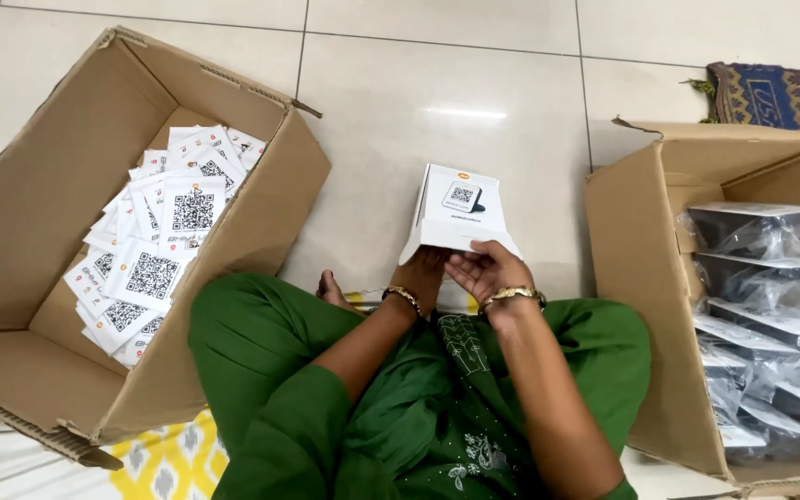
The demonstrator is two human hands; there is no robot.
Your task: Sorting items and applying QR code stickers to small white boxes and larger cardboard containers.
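head view: you sit cross-legged on the tiled floor point(437, 102), holding a small white box point(460, 211) up over your lap. your right hand point(488, 271) has its fingers curled around the box's near edge; your left hand point(421, 271) grips it from beneath. a cardboard carton of white printed cards point(155, 236) sits left, a carton of plastic-wrapped devices point(770, 306) right.

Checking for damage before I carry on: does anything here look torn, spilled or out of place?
Only the left carton: its rim is torn and frayed. The cards inside lie in a loose heap. Both hands hold the white box, which looks intact.
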